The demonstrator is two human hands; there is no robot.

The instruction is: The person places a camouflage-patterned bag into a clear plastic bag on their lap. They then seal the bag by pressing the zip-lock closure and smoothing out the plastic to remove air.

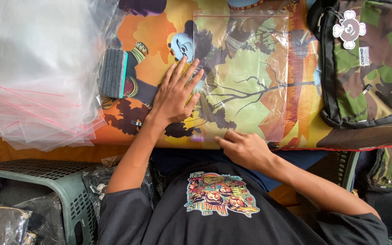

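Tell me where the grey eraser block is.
In the head view, the grey eraser block lies on the colourful table, just left of the left hand, beside the pile of clear bags.

One head-worn camera looking steeply down from above the person's chest, facing forward across the bench [128, 27], sitting close over the work, taking in the near bench edge, both forearms and the dark shirt [214, 218] below, no second view sharing the scene
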